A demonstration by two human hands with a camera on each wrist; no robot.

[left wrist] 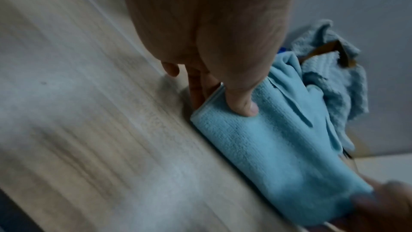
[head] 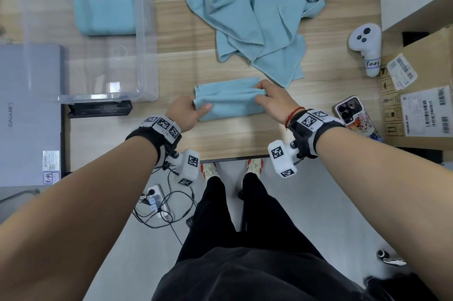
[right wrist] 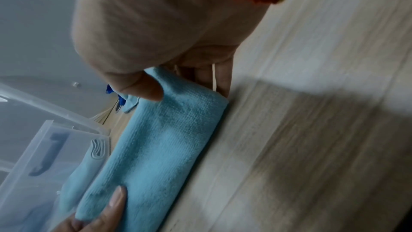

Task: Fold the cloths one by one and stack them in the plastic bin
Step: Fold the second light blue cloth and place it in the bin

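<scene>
Head view: a folded cloth (head: 229, 100) lies on the table (head: 220, 139), near the front edge.
Hands: left hand (head: 186, 112) and right hand (head: 272, 101) each pinch one end, thumbs on top.
Progress: one folded cloth already sits in the bin (head: 147, 38) (early, I judge); a pile (head: 257, 19) waits unfolded.
Nearby: phone (head: 353, 112), controller (head: 366, 48), box (head: 421, 95), all right, well off the path to the bin.

two hands (head: 186, 112), six cloths (head: 230, 102), one bin (head: 147, 55)
</scene>
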